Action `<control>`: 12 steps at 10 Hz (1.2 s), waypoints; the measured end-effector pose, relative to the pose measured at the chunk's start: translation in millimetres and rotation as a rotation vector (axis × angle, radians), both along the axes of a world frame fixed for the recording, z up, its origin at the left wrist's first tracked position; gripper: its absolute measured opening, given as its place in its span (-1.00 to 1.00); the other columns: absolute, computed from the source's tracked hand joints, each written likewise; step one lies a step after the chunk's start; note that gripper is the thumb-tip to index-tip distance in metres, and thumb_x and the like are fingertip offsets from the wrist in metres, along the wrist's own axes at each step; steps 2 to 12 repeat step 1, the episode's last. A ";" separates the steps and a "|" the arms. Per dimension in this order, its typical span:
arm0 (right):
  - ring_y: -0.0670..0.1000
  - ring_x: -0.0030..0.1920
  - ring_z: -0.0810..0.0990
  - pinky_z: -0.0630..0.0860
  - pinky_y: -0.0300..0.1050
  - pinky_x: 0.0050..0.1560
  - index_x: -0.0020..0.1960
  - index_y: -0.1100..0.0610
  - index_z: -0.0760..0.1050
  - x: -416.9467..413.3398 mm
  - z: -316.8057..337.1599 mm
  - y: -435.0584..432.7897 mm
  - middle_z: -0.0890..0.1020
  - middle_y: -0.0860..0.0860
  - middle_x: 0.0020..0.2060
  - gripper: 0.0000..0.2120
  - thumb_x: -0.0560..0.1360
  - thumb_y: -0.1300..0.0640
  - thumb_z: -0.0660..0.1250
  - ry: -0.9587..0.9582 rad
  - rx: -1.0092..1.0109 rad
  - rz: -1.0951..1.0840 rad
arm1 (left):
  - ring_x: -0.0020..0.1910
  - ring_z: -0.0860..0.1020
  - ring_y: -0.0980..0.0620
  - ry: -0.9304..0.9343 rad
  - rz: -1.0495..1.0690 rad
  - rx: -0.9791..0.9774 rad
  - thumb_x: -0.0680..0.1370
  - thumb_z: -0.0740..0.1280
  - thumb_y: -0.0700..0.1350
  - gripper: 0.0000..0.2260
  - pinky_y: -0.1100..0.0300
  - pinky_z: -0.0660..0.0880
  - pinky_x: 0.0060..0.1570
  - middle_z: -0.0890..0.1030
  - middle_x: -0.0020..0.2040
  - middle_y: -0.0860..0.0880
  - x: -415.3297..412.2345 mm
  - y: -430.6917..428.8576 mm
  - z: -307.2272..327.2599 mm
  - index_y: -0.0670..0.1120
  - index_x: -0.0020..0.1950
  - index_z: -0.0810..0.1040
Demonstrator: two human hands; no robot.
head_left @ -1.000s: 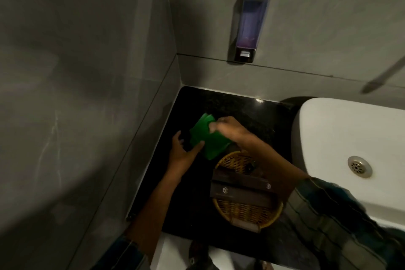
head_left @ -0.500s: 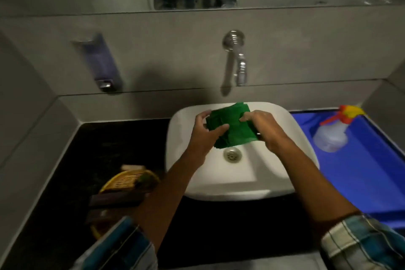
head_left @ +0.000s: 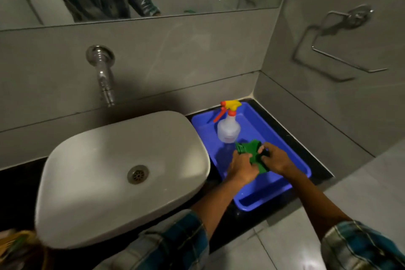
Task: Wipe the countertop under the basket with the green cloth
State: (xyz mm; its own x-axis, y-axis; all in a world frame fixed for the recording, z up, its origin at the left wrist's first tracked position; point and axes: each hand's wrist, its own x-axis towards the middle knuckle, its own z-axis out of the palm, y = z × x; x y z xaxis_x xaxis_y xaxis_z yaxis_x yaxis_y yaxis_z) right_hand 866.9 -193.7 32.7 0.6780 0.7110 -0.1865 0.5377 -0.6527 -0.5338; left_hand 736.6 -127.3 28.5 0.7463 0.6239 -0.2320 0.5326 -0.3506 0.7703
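The green cloth (head_left: 252, 155) is clamped, bunched, between left hand (head_left: 241, 167) and right hand (head_left: 275, 159) over the blue tray (head_left: 302, 166). A spray bottle (head_left: 228, 128) stands in the tray just behind. Half a second earlier the cloth was held over the white basin (head_left: 98, 160); now right of it. The basket (head_left: 15, 245) is glimpsed far left on the black desk (head_left: 315, 164); grey tiled walls.

Grey tiled walls (head_left: 197, 50) are seen under dim light. A mirror strip (head_left: 197, 0) is mounted at 12 o'clock, a chrome spout (head_left: 103, 76) at 10 o'clock, a towel ring (head_left: 341, 50) at 2 o'clock. A white basin (head_left: 98, 160) is set on the black bench (head_left: 315, 160).
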 end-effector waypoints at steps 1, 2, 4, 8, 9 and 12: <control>0.21 0.16 0.60 0.45 -0.06 0.11 0.21 0.19 0.53 9.3 -27.4 -13.0 0.63 0.23 0.14 -0.70 0.48 0.27 0.28 -0.051 -0.144 0.068 | 0.33 0.40 -0.32 0.145 -0.140 0.086 0.52 0.30 -0.11 -0.55 -0.07 0.39 0.30 0.24 0.47 -0.27 6.9 -15.8 -15.8 -0.14 0.40 0.37; 0.21 0.16 0.60 0.45 -0.06 0.11 0.21 0.19 0.53 9.3 -27.4 -13.0 0.63 0.23 0.14 -0.70 0.48 0.27 0.28 -0.051 -0.144 0.068 | 0.33 0.40 -0.32 0.145 -0.140 0.086 0.52 0.30 -0.11 -0.55 -0.07 0.39 0.30 0.24 0.47 -0.27 6.9 -15.8 -15.8 -0.14 0.40 0.37; 0.21 0.16 0.60 0.45 -0.06 0.11 0.21 0.19 0.53 9.3 -27.4 -13.0 0.63 0.23 0.14 -0.70 0.48 0.27 0.28 -0.051 -0.144 0.068 | 0.33 0.40 -0.32 0.145 -0.140 0.086 0.52 0.30 -0.11 -0.55 -0.07 0.39 0.30 0.24 0.47 -0.27 6.9 -15.8 -15.8 -0.14 0.40 0.37; 0.21 0.16 0.60 0.45 -0.06 0.11 0.21 0.19 0.53 9.3 -27.4 -13.0 0.63 0.23 0.14 -0.70 0.48 0.27 0.28 -0.051 -0.144 0.068 | 0.33 0.40 -0.32 0.145 -0.140 0.086 0.52 0.30 -0.11 -0.55 -0.07 0.39 0.30 0.24 0.47 -0.27 6.9 -15.8 -15.8 -0.14 0.40 0.37; 0.21 0.16 0.60 0.45 -0.06 0.11 0.21 0.19 0.53 9.3 -27.4 -13.0 0.63 0.23 0.14 -0.70 0.48 0.27 0.28 -0.051 -0.144 0.068 | 0.33 0.40 -0.32 0.145 -0.140 0.086 0.52 0.30 -0.11 -0.55 -0.07 0.39 0.30 0.24 0.47 -0.27 6.9 -15.8 -15.8 -0.14 0.40 0.37; 0.21 0.16 0.60 0.45 -0.06 0.11 0.21 0.19 0.53 9.3 -27.4 -13.0 0.63 0.23 0.14 -0.70 0.48 0.27 0.28 -0.051 -0.144 0.068 | 0.33 0.40 -0.32 0.145 -0.140 0.086 0.52 0.30 -0.11 -0.55 -0.07 0.39 0.30 0.24 0.47 -0.27 6.9 -15.8 -15.8 -0.14 0.40 0.37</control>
